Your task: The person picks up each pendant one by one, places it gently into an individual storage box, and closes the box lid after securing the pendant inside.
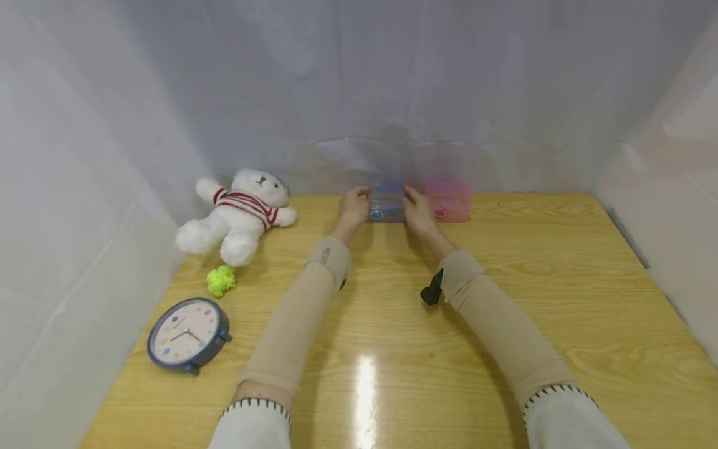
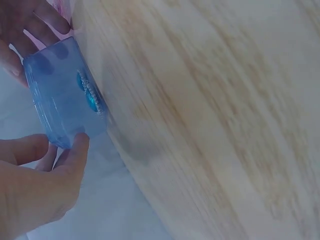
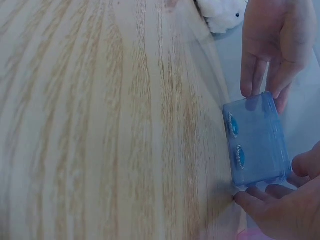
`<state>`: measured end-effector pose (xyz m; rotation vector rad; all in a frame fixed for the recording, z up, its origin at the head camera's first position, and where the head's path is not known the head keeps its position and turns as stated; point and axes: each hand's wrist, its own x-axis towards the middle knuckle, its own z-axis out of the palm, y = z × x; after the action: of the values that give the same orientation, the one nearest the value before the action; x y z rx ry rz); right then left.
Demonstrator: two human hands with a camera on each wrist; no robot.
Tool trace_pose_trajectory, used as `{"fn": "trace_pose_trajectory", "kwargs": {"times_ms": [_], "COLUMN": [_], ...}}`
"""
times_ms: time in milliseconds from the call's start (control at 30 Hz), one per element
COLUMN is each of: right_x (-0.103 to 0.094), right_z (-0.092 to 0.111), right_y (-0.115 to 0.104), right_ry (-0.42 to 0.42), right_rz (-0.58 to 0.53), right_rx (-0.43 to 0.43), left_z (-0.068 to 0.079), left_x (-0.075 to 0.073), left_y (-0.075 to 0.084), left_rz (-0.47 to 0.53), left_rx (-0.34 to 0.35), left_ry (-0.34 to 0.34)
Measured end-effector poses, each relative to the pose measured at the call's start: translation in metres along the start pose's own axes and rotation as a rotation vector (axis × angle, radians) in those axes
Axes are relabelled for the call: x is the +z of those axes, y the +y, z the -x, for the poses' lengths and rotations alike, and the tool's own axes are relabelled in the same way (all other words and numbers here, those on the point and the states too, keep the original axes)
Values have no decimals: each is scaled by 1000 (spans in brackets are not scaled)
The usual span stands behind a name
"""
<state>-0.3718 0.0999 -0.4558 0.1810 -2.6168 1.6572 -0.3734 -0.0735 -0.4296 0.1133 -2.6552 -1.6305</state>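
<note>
A small see-through blue plastic box (image 1: 387, 196) with two oval blue gems on its front stands at the back of the table. My left hand (image 1: 353, 209) grips its left end; in the left wrist view the thumb and fingers (image 2: 80, 145) of that hand bend about the end. On the opposite end my right hand (image 1: 421, 215) holds the box, fingers (image 3: 255, 197) at its side wall and thumb near the upper edge. Close beside the right hand is a see-through pink box (image 1: 457, 202) with a round gem, partly covered by that hand.
A white teddy bear (image 1: 241, 212) in a striped sweater lies at the back left. In front of it are a small yellow-green fuzzy ball (image 1: 220, 280) and a round blue-rimmed clock (image 1: 187, 333). A pale sheet (image 1: 336, 93) rises behind the wooden table (image 1: 561, 280).
</note>
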Motion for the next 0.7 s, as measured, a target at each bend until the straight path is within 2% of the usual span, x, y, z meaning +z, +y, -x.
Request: {"fn": "trace_pose_trajectory", "kwargs": {"times_ms": [333, 500, 700], "right_x": [1, 4, 5], "right_z": [3, 0, 0], "right_y": [1, -4, -5], "right_ry": [3, 3, 31], "right_rz": [-38, -57, -3], "right_rx": [41, 78, 50], "left_z": [2, -3, -6], "left_x": [-3, -7, -2], "left_y": [-2, 3, -1], "left_rz": [-40, -56, -99], "left_rx": [9, 45, 62], "left_ry": [-46, -32, -31]}}
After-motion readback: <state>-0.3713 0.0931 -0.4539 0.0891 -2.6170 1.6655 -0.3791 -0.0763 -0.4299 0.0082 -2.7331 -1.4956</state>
